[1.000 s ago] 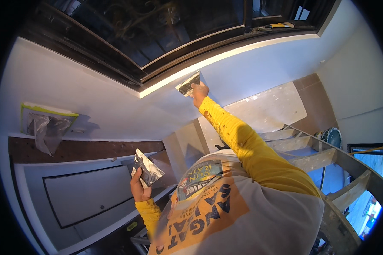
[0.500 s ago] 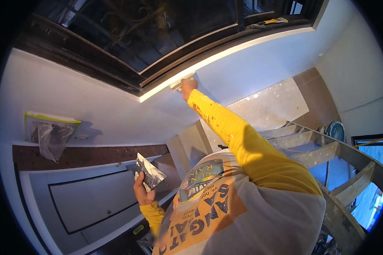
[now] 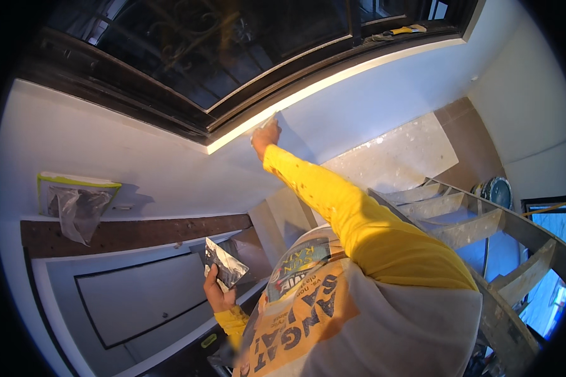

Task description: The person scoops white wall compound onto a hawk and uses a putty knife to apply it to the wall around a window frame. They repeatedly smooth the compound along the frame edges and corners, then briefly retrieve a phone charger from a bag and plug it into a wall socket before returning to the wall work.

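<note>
Below a dark-framed window (image 3: 233, 53), right fingers (image 3: 269, 133) are gripping a mostly hidden pale tool (image 3: 268, 120). Left fingers (image 3: 212, 276) are holding a flat silvery blade (image 3: 226, 262).

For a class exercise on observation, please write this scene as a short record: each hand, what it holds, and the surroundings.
Left hand: holds a smeared flat blade
Right hand: grips a tool, mostly hidden, at the pale ledge
Above ledge: dark window frame, with a yellow-handled item on it
Left side: plastic sheet hanging on the wall
Right side: ladder
</note>
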Motion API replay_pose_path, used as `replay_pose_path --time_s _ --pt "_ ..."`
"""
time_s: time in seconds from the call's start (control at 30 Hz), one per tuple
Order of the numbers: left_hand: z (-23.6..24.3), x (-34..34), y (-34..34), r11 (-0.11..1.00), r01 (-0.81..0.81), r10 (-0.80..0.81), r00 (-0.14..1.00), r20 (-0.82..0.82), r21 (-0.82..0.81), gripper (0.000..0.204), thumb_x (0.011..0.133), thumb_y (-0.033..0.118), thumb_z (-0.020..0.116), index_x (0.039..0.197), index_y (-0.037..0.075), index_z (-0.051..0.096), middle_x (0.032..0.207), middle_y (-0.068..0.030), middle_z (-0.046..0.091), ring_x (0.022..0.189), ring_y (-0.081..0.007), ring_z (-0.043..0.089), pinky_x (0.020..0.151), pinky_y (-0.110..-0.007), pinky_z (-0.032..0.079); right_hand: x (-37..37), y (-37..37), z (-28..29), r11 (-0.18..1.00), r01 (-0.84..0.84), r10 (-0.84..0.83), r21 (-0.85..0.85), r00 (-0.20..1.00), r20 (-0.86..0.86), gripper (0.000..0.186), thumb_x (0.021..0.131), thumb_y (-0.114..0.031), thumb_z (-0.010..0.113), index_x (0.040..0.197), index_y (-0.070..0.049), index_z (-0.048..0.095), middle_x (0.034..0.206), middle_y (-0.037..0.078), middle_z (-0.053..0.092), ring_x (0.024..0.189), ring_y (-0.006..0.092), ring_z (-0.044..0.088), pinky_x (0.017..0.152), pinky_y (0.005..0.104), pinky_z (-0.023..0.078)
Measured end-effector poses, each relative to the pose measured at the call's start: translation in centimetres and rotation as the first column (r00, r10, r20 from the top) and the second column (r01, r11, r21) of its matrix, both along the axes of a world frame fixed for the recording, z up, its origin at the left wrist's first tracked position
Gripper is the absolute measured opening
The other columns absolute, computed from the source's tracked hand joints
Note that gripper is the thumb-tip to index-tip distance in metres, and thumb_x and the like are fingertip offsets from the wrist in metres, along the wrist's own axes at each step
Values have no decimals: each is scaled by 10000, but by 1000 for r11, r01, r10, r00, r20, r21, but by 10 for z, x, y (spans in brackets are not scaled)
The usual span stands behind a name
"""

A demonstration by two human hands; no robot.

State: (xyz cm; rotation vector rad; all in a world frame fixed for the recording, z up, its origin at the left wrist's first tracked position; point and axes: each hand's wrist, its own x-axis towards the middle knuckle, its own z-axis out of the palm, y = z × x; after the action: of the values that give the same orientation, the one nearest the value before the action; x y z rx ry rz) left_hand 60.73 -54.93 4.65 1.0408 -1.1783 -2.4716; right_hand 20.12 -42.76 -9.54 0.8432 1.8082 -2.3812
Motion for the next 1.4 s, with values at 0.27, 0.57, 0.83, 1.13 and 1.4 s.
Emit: replay_pose_path --time_s 0.27,0.57,0.83,1.13,1.4 --pt "-9 8 -8 999 7 -7 1000 8 51 256 962 101 658 1204 18 649 1132 -112 733 990 -255 724 880 -395 592 7 45 -11 978 53 -45 202 998 -44 652 914 -61 557 1534 -25 359 1416 277 462 1305 443 498 1100 439 436" --pt "-10 -3 -16 992 74 -70 997 -38 103 280 967 80 642 1238 9 642 1164 -116 726 1029 -256 715 916 -405 580 49 21 -54 929 -68 171 363 951 -259 611 897 -72 545 1502 -121 470 1317 246 574 1230 426 562 1068 448 460" --pt "-23 -8 -14 988 146 -146 989 -3 52 306 980 119 631 1269 20 633 1187 -93 714 1047 -240 701 929 -388 563 124 99 -81 872 -346 442 347 860 -254 538 876 -126 554 1396 12 546 1295 274 640 1204 421 605 1039 438 465" --pt "-26 -91 18 917 376 -365 926 -101 135 334 984 132 626 1297 19 609 1209 -106 700 1073 -264 685 956 -421 545 177 165 34 473 -286 833 833 452 -318 477 946 -22 562 1397 -168 613 1254 114 619 1232 322 532 1076 431 437" --pt "2 -212 82 837 542 -523 833 -181 71 418 988 124 619 1375 -17 550 1292 -137 664 1142 -268 658 1013 -428 517 145 206 103 537 53 819 842 206 -535 662 790 65 666 1347 -289 611 1373 75 539 1313 329 464 1173 609 318"
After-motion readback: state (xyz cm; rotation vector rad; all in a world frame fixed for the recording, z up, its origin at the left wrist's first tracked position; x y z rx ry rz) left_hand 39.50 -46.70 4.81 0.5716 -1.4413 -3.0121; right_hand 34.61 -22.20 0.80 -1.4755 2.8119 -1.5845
